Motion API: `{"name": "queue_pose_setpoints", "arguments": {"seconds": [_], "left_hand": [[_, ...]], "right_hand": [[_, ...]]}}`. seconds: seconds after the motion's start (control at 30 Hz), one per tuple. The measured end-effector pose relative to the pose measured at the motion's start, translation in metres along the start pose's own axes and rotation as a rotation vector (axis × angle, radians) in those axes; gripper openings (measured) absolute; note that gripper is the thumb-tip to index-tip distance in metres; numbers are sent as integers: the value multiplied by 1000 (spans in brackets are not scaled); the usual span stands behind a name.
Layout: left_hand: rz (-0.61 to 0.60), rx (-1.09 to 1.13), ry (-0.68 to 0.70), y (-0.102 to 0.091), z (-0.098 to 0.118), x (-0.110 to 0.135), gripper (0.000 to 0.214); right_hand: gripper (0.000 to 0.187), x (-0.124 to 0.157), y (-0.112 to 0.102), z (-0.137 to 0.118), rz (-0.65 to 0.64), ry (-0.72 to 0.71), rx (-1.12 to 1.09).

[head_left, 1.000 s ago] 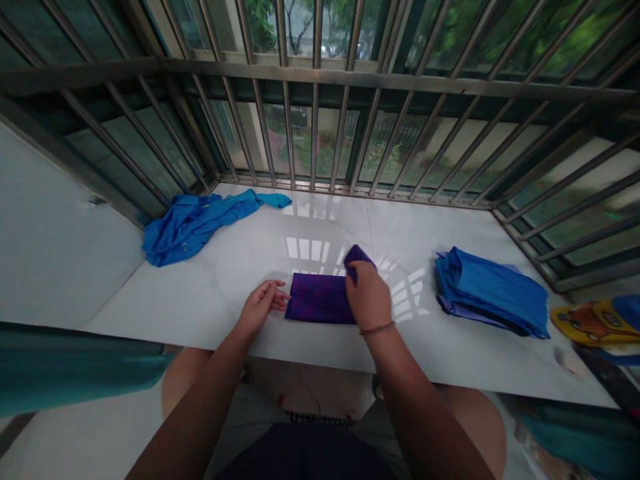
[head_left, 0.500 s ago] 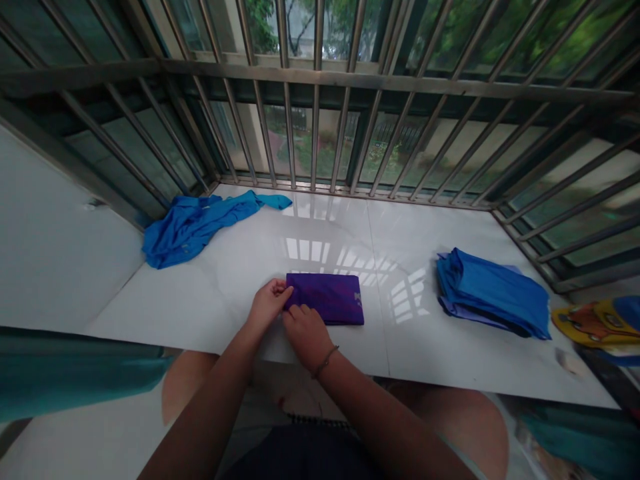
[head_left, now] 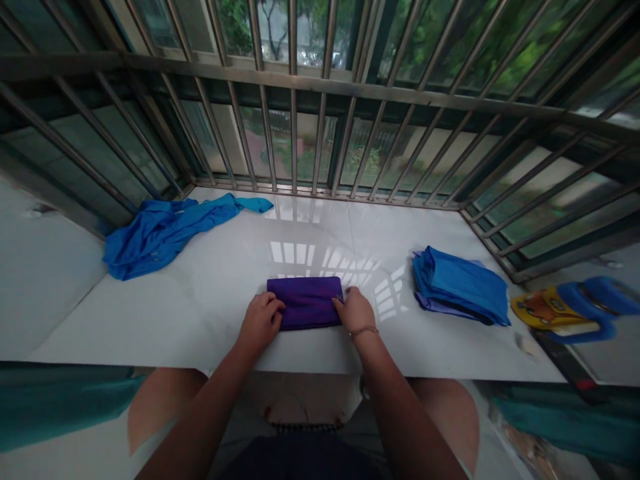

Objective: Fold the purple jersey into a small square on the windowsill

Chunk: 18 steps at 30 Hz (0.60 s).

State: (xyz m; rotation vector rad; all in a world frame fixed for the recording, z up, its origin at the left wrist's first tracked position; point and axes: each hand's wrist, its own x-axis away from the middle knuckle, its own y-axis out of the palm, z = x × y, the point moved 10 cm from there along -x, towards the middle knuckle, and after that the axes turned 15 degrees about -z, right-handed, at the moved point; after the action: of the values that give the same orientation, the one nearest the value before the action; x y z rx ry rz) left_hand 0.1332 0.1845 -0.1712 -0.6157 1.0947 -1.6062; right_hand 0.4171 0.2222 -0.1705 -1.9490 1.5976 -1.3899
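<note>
A purple cloth (head_left: 307,301), folded into a flat rectangle, lies on the white sill in front of me. My left hand (head_left: 260,318) is closed at its left edge, fingers curled over the near-left corner. At the opposite end, my right hand (head_left: 357,311) pinches the right edge, with the thumb on top; the other fingertips are partly hidden. A bracelet circles the right wrist. To the right sits a stack of folded blue cloth (head_left: 460,283) with some lilac fabric beneath. Further left, a crumpled blue garment (head_left: 155,237) is spread loosely by the bars.
Metal window bars (head_left: 310,83) enclose the back and sides of the glossy white sill (head_left: 220,340). A yellow and blue container with a handle (head_left: 560,310) stands at the right, beside a small pale object (head_left: 526,345). Teal fabric (head_left: 65,403) hangs below the front edge.
My right hand has moved from the cloth's left end to its right edge. The left hand has shifted slightly down the left side. The view has swung a little to the right.
</note>
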Motion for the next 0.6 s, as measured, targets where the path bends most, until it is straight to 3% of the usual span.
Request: {"name": "queue_pose_setpoints", "arguments": {"seconds": [0.07,0.1,0.27,0.37,0.47,0.6], "left_hand": [[-3,-16,37,0,6,1,27],[17,-14,48,-2,8,2,26],[128,23,33,-15,5,3,21],[131,47,7,-15,-1,3,22],[126,85,-36,-12,-10,3,22],[108,102,-49,-9,-16,1,22]], "right_hand": [[7,-7,3,5,-51,-60,-96],[6,-8,4,6,-58,-87,-132],[21,-1,3,2,-68,-250,-392],[28,2,-10,1,-100,-312,-662],[31,2,-47,7,-115,-348,-953],[34,2,-126,25,-62,-353,-1139]]}}
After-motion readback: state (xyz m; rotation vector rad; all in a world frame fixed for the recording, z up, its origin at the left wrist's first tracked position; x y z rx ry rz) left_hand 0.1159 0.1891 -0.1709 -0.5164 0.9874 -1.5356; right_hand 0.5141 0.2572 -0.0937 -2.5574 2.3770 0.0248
